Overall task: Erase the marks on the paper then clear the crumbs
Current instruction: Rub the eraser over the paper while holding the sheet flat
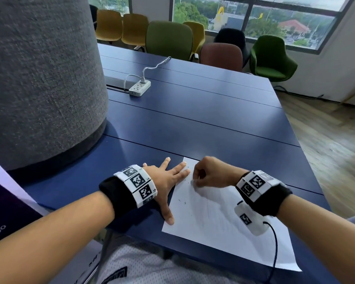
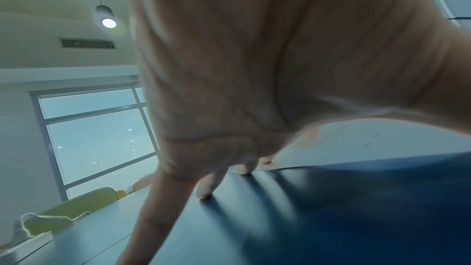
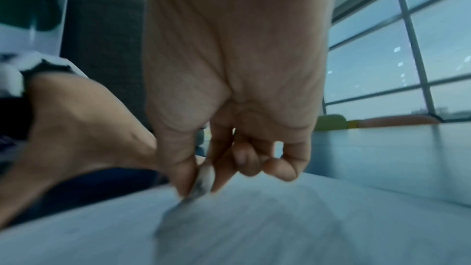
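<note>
My left hand point(image 1: 166, 179) lies flat, fingers spread, pinning the left edge of the white sheet of paper point(image 1: 217, 220) to the dark blue surface point(image 1: 193, 111); my right hand point(image 1: 211, 173) pinches a small greyish eraser point(image 3: 202, 180) against the paper's top.

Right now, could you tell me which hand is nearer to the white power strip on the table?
Left. The left hand lies flat at the paper's left edge, below the power strip; the right hand works farther right.
</note>
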A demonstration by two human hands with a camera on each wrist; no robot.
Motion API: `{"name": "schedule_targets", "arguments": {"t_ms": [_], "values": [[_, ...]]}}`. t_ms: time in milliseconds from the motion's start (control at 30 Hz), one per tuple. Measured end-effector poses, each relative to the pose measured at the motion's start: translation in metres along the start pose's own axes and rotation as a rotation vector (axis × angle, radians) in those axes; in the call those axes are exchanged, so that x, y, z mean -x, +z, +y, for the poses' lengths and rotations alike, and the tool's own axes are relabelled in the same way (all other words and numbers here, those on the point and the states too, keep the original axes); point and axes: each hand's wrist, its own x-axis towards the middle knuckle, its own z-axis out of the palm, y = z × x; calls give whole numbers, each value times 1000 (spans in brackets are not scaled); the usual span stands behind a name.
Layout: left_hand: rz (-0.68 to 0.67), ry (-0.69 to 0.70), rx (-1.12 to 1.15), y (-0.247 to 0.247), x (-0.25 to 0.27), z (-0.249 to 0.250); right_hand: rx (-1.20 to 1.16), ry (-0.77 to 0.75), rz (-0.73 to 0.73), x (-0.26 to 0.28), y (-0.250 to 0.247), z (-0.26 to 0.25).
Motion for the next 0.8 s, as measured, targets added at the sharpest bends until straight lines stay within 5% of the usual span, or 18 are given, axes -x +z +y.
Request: {"name": "schedule_targets", "arguments": {"t_ms": [67,233,367,500,667,800], "values": [[6,5,6,1,-1,0,-29,31,70,-2,0,6],[-3,-3,-4,0,-2,0,1,-35,-189,9,3,-3],[2,1,11,2,-2,-1,-9,29,9,1,-1,4],[-2,-7,-8,1,-3,0,15,-41,-197,12,6,-1],[6,2,7,2,-3,-1,-29,46,24,-2,-2,11],[-6,-7,-3,1,-1,1,14,3,-203,7,0,2]]}}
